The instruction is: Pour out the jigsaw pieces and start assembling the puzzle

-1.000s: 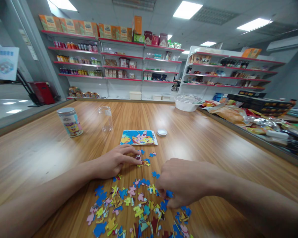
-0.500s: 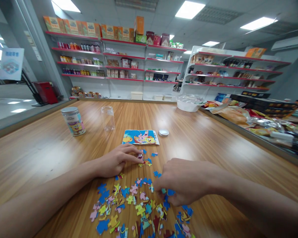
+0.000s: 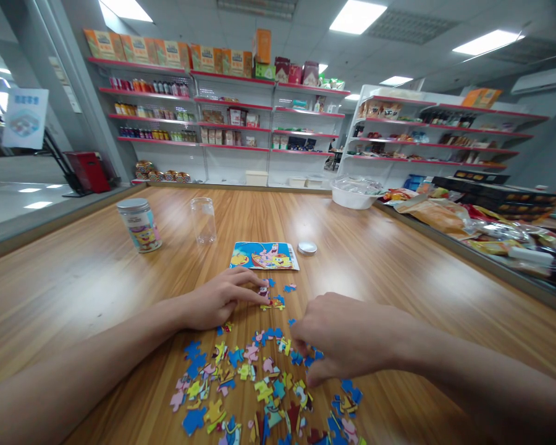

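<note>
A: What lies before us, largest first?

B: A wood-grain surface [image 3: 398,266], bearing towards its near edge a broad scatter of loose puzzle pieces [image 3: 262,390], some overlapping.

A: And the person's reach?

B: Left hand [image 3: 215,296], resting beyond the scatter: thumb and forefinger slightly parted, a printed piece [image 3: 263,292] between their tips; pinched or merely steadied, I cannot tell. Right hand [image 3: 338,330], over the scatter's right side: fingers curled, thumb well apart from them, nothing seen in its hold.

A: Next in size?

B: At left, an upright printed can [image 3: 139,226]; beside it, a clear jar [image 3: 204,220], no contents seen. Beyond the left hand, a picture card [image 3: 264,256], lying flat.

A: How far along, then?

B: Early, I judge. Done: a small cluster [image 3: 278,302] at the left fingertips, seemingly joined, partly covered, its count uncertain. Remaining: nearly the whole scatter, not yet joined as far as I can see.

A: And the smallest?

B: A silver lid [image 3: 307,248], just right of the card; lastly, a blue-and-pink piece [image 3: 290,288], apart from the cluster.
</note>
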Action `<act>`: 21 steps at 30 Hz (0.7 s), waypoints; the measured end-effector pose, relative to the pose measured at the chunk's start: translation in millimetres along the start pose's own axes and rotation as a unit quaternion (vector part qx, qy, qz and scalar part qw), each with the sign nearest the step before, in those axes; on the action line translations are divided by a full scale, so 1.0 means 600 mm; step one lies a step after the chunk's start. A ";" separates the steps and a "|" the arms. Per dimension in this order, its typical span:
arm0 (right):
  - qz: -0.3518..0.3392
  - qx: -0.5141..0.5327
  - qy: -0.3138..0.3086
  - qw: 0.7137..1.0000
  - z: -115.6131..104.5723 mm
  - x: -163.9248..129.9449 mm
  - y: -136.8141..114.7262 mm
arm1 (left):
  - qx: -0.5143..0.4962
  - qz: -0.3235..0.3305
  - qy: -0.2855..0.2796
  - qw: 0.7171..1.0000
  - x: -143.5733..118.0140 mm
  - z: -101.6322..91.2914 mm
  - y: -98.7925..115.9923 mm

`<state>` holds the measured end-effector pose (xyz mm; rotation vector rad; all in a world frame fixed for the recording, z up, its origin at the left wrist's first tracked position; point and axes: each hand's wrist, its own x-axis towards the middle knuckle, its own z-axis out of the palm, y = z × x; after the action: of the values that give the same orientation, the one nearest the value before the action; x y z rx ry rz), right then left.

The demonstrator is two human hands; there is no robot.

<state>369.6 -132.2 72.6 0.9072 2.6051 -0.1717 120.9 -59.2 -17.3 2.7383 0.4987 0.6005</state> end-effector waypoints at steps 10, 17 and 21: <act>0.014 0.001 0.001 1.000 0.002 -0.004 -0.002 | -0.008 0.000 -0.004 1.000 -0.002 0.001 -0.003; 0.003 -0.015 -0.024 1.000 0.003 0.000 0.000 | -0.006 -0.006 -0.006 1.000 -0.003 0.001 -0.005; -0.006 -0.013 -0.023 1.000 0.004 0.000 0.001 | -0.005 -0.004 -0.005 1.000 -0.004 0.001 -0.005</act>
<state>370.6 -131.9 70.5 0.8686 2.5660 -0.1605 118.4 -57.8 -19.9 2.7263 0.5033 0.5841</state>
